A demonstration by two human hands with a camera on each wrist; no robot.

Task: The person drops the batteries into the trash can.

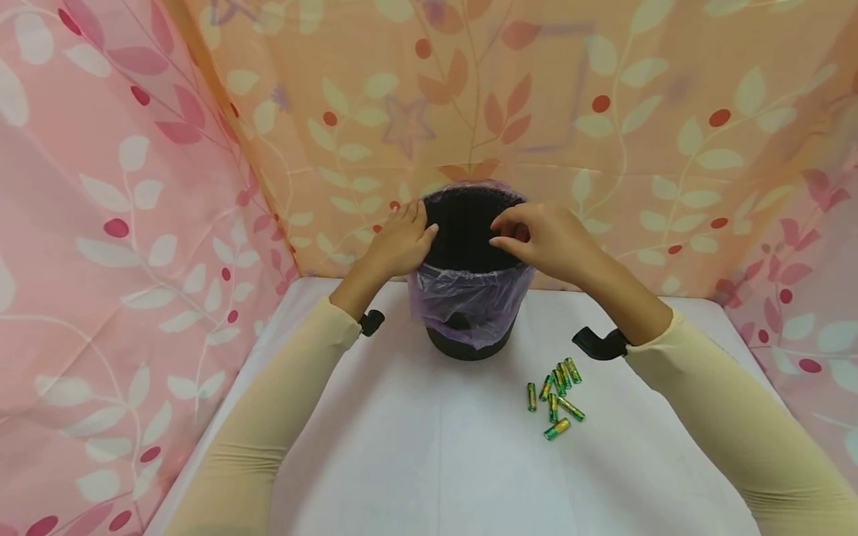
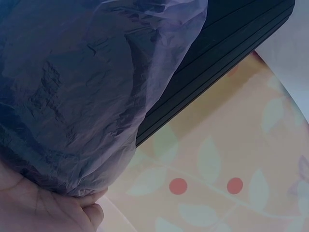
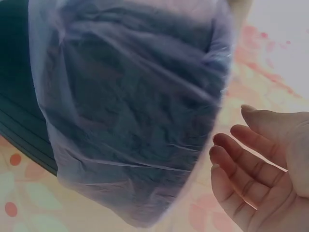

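Observation:
A black trash bin (image 1: 469, 351) stands upright at the back of the table, with a thin purple plastic bag (image 1: 472, 301) folded over its rim and hanging down outside. My left hand (image 1: 402, 242) rests on the left side of the rim, fingers extended and thumb toward the opening. In the left wrist view its palm (image 2: 43, 208) lies against the bag's edge. My right hand (image 1: 553, 242) is at the right side of the rim, fingers loosely bent with a gap to the thumb. The right wrist view shows these fingers (image 3: 246, 181) beside the bag (image 3: 135, 106), holding nothing.
Several green-and-gold batteries (image 1: 556, 429) lie loose on the white tabletop (image 1: 402, 454), in front and to the right of the bin. A patterned orange curtain (image 1: 469, 89) hangs close behind, with pink curtains (image 1: 181, 253) at both sides.

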